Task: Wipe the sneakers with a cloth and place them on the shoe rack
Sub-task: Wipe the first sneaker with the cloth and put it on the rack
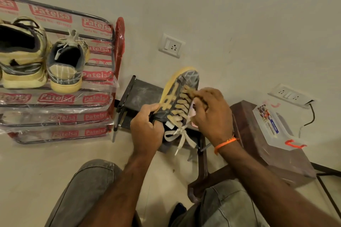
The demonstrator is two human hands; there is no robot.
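Observation:
A grey sneaker [181, 96] with a yellowed sole and pale laces is held up in the middle, toe pointing away. My left hand [147, 127] grips its heel collar. My right hand [210, 112] curls over the laces on the sneaker's right side, pinching a pale pink cloth [192, 111] that mostly hides under the fingers. The plastic-wrapped shoe rack [99, 24] stands at the left. On its top shelf sit two more sneakers, one [67, 62] beside the other [20, 53].
A dark low stand [142, 92] lies under the held sneaker. A brown box [258, 145] with a clear plastic container [273, 125] on top sits at the right. Wall sockets [172, 45] and a power strip [291, 95] are behind. My knees fill the bottom.

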